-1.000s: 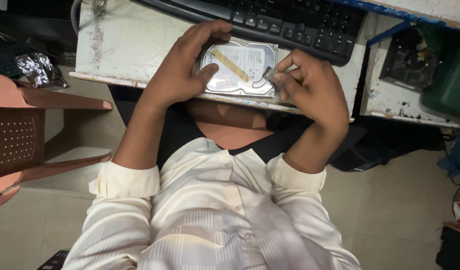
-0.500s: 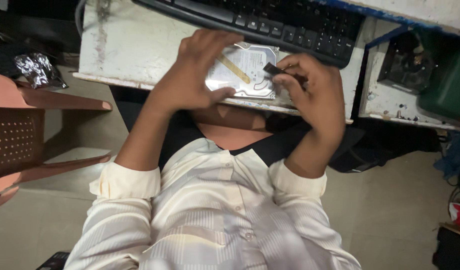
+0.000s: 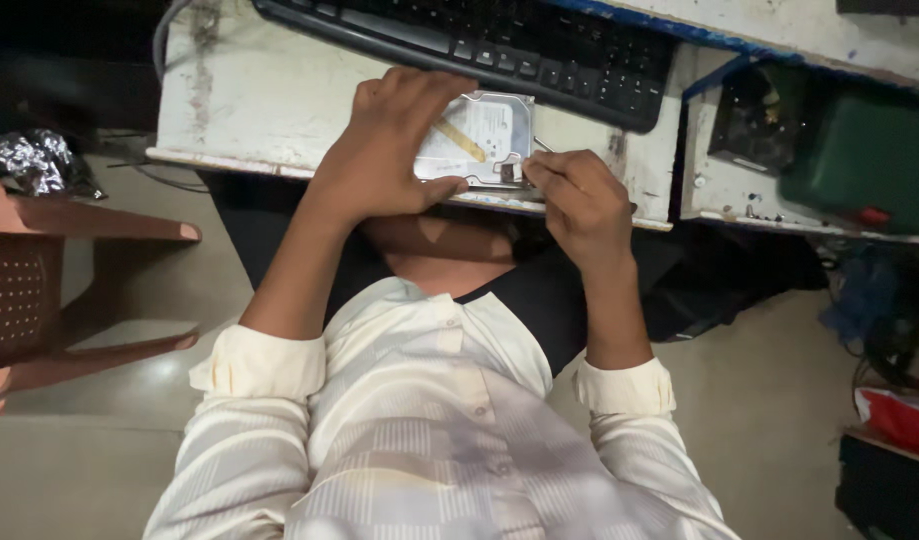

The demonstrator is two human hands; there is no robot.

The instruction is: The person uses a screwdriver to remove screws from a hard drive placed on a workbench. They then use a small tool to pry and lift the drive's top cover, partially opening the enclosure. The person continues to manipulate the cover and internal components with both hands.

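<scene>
At the near edge of the worn white desk point(image 3: 280, 110), a silver hard drive point(image 3: 485, 135) lies flat, just below the black keyboard point(image 3: 500, 45) at twelve o'clock. The left hand point(image 3: 385, 150) clamps the drive from its nine o'clock side, fingers over the top edge, thumb under the bottom. The right hand point(image 3: 575, 200), at the drive's four o'clock corner, pinches a small dark part against it. A reddish chair point(image 3: 40, 290) stands at nine o'clock.
</scene>
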